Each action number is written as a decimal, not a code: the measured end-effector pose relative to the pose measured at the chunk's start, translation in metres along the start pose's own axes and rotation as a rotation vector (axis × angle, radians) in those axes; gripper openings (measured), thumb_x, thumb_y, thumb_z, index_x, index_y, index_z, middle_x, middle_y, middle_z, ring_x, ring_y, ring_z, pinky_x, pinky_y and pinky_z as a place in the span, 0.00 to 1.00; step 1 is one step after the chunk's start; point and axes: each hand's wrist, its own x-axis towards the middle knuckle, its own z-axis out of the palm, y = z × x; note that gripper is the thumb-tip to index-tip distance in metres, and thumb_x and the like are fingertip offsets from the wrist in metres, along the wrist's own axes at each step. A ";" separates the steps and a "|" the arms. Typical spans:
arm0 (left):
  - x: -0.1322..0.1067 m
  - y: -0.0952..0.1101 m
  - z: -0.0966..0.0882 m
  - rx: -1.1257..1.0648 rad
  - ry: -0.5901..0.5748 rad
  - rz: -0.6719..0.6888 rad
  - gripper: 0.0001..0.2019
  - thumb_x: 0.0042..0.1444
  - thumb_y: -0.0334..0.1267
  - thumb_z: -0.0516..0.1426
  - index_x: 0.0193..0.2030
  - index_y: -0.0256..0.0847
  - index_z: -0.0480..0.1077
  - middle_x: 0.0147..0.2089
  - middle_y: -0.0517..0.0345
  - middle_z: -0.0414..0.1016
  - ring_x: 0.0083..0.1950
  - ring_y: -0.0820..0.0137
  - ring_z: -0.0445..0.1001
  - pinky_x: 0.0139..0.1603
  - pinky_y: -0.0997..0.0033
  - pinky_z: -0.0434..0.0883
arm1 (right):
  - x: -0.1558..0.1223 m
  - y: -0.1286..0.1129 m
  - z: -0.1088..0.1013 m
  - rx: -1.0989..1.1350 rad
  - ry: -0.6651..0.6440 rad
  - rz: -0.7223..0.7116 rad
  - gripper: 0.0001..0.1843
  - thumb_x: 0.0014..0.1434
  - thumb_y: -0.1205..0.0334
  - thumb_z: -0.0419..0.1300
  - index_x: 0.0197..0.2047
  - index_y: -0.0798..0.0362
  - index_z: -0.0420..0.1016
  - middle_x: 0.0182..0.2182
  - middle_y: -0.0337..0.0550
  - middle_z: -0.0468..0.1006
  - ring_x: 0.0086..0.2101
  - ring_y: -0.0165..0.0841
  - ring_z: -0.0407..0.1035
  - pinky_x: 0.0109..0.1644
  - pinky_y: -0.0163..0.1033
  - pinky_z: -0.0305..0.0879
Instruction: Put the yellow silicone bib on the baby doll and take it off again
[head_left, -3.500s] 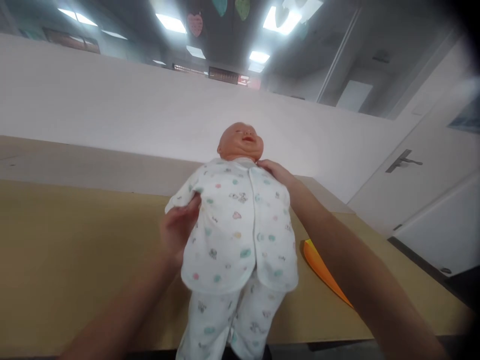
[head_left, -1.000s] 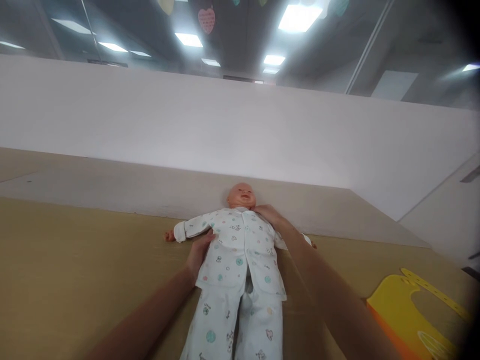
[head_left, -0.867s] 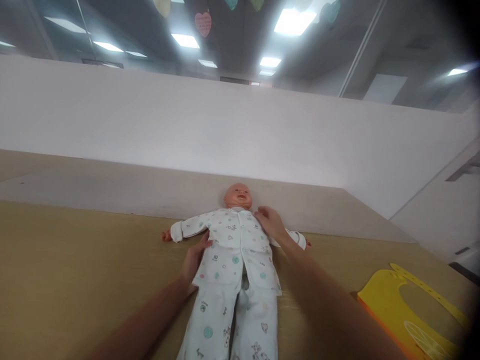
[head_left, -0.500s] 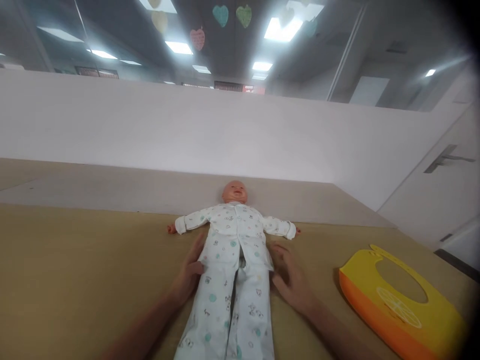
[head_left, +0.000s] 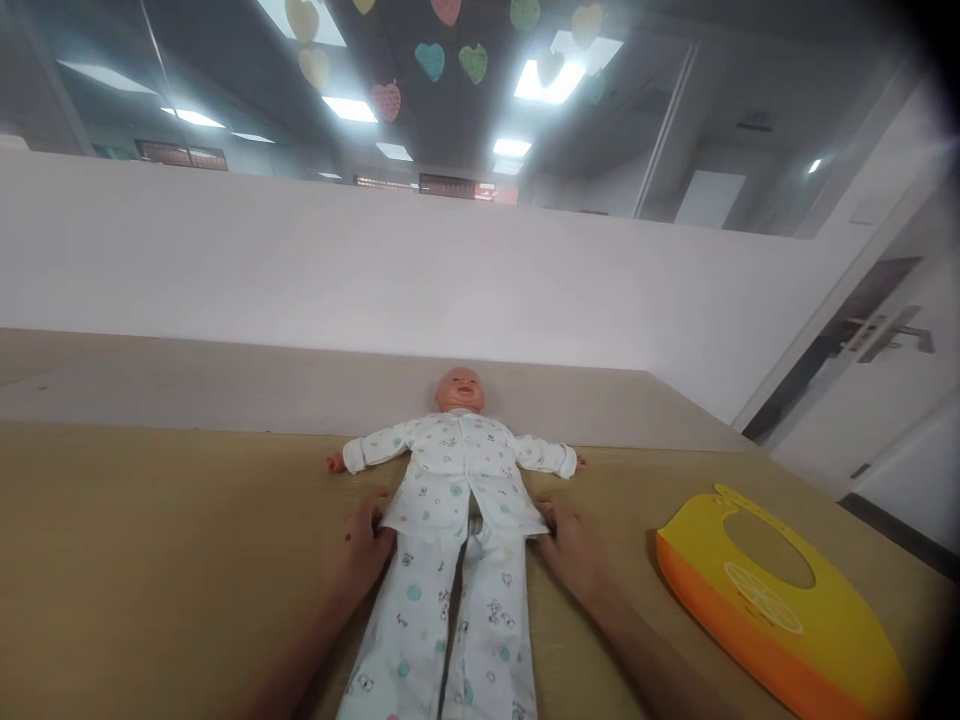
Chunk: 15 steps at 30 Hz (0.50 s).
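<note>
A baby doll point(head_left: 460, 390) lies on its back on the table, arms spread to both sides, head toward the wall. It wears a white patterned shirt point(head_left: 450, 470) and matching pants point(head_left: 420, 610). At the shirt's lower left corner, my left hand point(head_left: 364, 548) is closed on the hem, its fingertips partly hidden. My right hand point(head_left: 571, 550) pinches the opposite hem corner, thumb and fingers together at the cloth. Between the two hands the hem flares outward, and the shirt front parts below the chest.
To the right on the tan table point(head_left: 165, 560) lies a yellow and orange bib point(head_left: 787, 620). A pale wall point(head_left: 337, 270) with a window above it runs behind the table. At the right, a door point(head_left: 892, 400) stands ajar.
Both hands have closed on the shirt's hem corners and drawn them outward; before, their fingers were apart beside the doll. The door at right has opened. The view has shifted slightly.
</note>
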 end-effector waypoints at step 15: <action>-0.101 -0.012 -0.030 0.040 0.031 0.151 0.18 0.55 0.48 0.52 0.50 0.50 0.72 0.46 0.56 0.80 0.45 0.59 0.78 0.44 0.64 0.75 | -0.101 -0.028 -0.001 0.133 0.099 -0.118 0.10 0.60 0.59 0.56 0.45 0.48 0.70 0.28 0.38 0.75 0.28 0.33 0.72 0.32 0.34 0.68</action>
